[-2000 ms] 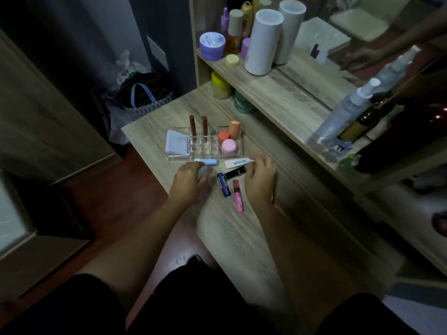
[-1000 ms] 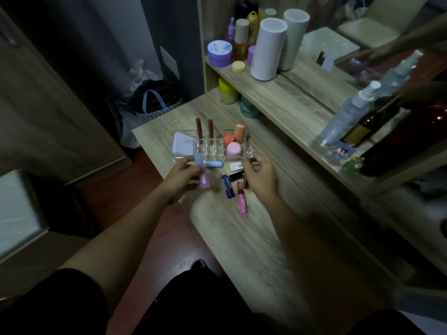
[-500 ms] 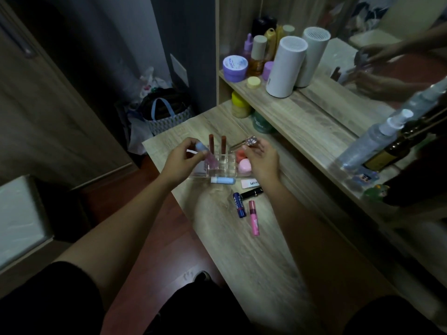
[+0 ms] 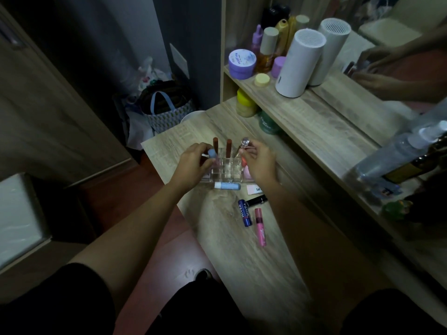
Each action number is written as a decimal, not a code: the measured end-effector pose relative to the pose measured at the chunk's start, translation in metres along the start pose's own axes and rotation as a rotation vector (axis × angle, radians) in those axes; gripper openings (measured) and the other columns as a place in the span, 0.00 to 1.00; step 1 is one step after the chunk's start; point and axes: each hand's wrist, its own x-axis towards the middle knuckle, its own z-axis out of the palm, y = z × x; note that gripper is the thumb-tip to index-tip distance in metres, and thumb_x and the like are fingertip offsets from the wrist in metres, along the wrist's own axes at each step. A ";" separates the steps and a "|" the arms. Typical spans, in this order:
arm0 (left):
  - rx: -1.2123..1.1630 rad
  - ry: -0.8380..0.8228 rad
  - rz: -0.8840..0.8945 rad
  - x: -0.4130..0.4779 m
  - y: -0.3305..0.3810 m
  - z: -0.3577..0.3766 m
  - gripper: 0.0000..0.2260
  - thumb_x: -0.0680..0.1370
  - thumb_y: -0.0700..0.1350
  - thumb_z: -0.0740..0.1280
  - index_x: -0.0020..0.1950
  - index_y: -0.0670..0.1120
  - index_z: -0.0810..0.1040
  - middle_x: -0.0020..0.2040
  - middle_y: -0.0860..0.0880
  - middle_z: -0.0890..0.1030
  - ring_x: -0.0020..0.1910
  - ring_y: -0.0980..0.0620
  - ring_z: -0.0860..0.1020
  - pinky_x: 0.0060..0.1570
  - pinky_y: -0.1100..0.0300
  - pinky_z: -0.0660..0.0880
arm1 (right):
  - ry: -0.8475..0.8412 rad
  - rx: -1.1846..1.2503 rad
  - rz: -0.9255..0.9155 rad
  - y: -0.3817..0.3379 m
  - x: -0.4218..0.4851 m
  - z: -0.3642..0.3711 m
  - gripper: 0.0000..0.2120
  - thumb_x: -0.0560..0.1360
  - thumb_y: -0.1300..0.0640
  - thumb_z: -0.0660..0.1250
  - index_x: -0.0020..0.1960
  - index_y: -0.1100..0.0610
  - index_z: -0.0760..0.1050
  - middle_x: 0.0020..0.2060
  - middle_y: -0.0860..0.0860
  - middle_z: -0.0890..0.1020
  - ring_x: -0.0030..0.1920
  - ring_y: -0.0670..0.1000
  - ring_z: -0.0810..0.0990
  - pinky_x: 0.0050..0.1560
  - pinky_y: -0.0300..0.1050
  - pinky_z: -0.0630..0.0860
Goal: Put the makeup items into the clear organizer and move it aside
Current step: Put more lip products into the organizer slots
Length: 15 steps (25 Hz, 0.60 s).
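The clear organizer (image 4: 226,172) stands on the wooden desk (image 4: 242,250), with two brown lipsticks (image 4: 228,147) upright in its back slots. My left hand (image 4: 192,163) grips a blue-capped pink tube (image 4: 212,154) over the organizer's left slots. My right hand (image 4: 258,162) pinches a tube with a shiny silver cap (image 4: 244,142) above the right slots. Loose on the desk lie a light blue tube (image 4: 227,186), a white tube (image 4: 255,189), a black tube (image 4: 257,200), a dark blue stick (image 4: 244,212) and a pink tube (image 4: 260,227).
A raised shelf (image 4: 314,122) at the right carries a white cylinder (image 4: 298,62), a purple jar (image 4: 242,60), bottles and a spray bottle (image 4: 396,153). Yellow and green jars sit under it. A mirror stands behind. A bag (image 4: 167,110) rests on the floor past the desk's far edge.
Both hands picked tubes off the desk and carried them up to the organizer; the left hand's tube has dropped lower over the left slots, the right hand's silver-capped tube has shifted slightly.
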 end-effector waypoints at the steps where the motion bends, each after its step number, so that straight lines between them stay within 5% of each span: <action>1: 0.012 -0.007 0.003 0.000 0.000 0.001 0.08 0.75 0.40 0.68 0.53 0.42 0.76 0.51 0.41 0.79 0.48 0.44 0.78 0.52 0.48 0.78 | -0.003 -0.029 -0.004 0.000 0.002 0.001 0.15 0.74 0.64 0.67 0.61 0.59 0.75 0.51 0.53 0.82 0.46 0.43 0.77 0.40 0.27 0.69; 5: -0.011 -0.016 -0.056 0.002 0.000 0.010 0.13 0.75 0.38 0.69 0.59 0.40 0.74 0.52 0.39 0.81 0.49 0.44 0.81 0.51 0.54 0.77 | -0.055 -0.079 -0.004 0.001 0.008 0.004 0.14 0.74 0.65 0.68 0.59 0.60 0.76 0.51 0.56 0.83 0.47 0.47 0.80 0.50 0.38 0.78; 15: -0.110 0.011 -0.156 0.000 -0.001 0.015 0.18 0.74 0.41 0.70 0.62 0.41 0.71 0.55 0.39 0.78 0.49 0.47 0.80 0.48 0.57 0.78 | -0.095 -0.083 -0.030 0.006 0.016 0.003 0.20 0.71 0.66 0.71 0.62 0.60 0.74 0.54 0.57 0.82 0.48 0.46 0.79 0.39 0.25 0.71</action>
